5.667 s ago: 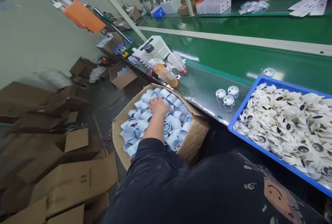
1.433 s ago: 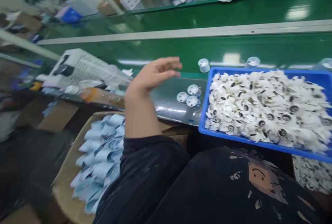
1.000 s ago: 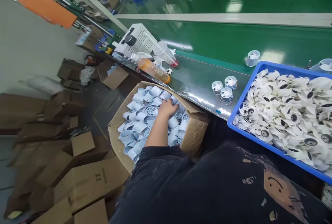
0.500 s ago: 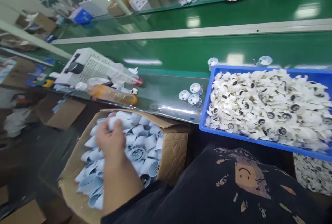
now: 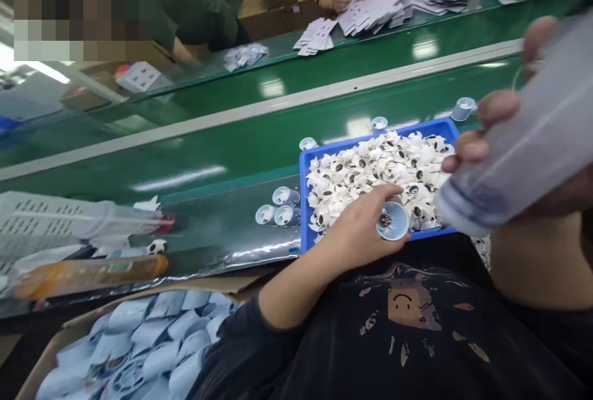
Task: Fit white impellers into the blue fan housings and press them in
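Note:
My left hand (image 5: 365, 224) is wrapped round a pale blue plastic cup-shaped housing (image 5: 396, 222), its open mouth facing me and a small metal part showing inside. It is held over the front edge of a blue tray (image 5: 303, 202) filled with white fan blades (image 5: 365, 165) with dark hubs. Close to the camera, my right hand (image 5: 498, 116) grips a large translucent plastic bottle (image 5: 546, 122). The bottle is tilted, its lower end pointing down-left toward the tray's right side. Its upper end runs out of view.
An open carton (image 5: 50, 338) of pale blue housings stands at lower left. Several housings (image 5: 286, 196) with white blades stand around the tray. An orange bottle (image 5: 92, 270) lies on the left of the bench. Across the green conveyor (image 5: 222, 134), two people work near paper stacks (image 5: 375, 5).
My left hand has moved right from the carton to the tray with a housing in it. My right hand has come into view gripping the bottle. The camera view has turned right.

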A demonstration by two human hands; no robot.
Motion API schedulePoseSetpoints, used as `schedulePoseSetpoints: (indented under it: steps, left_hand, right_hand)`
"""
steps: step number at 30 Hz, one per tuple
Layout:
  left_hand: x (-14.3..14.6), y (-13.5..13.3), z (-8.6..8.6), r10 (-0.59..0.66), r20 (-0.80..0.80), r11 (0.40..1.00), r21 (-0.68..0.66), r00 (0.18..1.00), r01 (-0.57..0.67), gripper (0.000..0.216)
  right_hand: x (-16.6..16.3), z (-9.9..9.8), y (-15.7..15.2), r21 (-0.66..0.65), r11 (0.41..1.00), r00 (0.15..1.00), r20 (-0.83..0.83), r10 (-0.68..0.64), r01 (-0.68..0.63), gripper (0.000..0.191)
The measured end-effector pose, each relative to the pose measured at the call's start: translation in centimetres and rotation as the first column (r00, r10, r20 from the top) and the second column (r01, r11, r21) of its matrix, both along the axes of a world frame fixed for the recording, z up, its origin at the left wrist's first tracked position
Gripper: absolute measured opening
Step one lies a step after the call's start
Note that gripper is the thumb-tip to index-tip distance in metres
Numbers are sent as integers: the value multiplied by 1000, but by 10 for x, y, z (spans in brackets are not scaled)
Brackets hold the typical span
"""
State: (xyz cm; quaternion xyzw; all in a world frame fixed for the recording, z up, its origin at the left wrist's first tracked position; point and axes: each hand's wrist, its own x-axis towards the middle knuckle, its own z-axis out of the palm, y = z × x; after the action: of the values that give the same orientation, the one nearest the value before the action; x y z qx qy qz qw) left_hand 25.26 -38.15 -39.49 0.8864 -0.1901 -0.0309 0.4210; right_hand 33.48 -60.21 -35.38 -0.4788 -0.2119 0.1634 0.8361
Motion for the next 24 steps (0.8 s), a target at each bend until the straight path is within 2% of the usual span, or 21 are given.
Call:
schedulePoseSetpoints:
  steps: [2, 5, 7, 10, 14, 19, 22, 24]
  left_hand:
    - [6, -16, 1, -35, 5, 999, 17, 999, 35, 48]
    - [11, -32, 4, -61, 43, 998, 11, 997, 60, 33]
    - [11, -39, 5, -61, 72, 998, 5, 996, 61, 31]
    - [9, -44, 3, -44, 71, 999, -1, 997, 44, 32]
    - [7, -45, 1, -26, 18, 1000, 7, 1000, 26, 30]
    - [7, -46, 8, -10, -49, 999, -41, 999, 8, 28]
    - [7, -42, 8, -51, -192, 994, -102, 980, 32, 41]
    - [6, -30, 2, -55, -286, 994, -107, 957, 25, 56]
  right_hand:
    - [-3, 4, 12, 87, 993, 995, -75, -68, 75, 62]
    - [-13, 3, 30, 55, 957, 954, -113, -277, 284, 53]
    - [-18, 0, 34, 39, 932, 929, -107, -355, 361, 49]
    - [-22, -3, 32, -3, 940, 938, -73, -340, 340, 46]
    - [-20, -2, 27, -40, 950, 948, -66, -312, 309, 52]
    - [-18, -2, 32, 48, 941, 938, -114, -328, 335, 41]
    - [-16, -9, 26, 70, 941, 933, -173, -314, 330, 44]
    - [-16, -19, 12, 0, 935, 921, -171, -351, 356, 55]
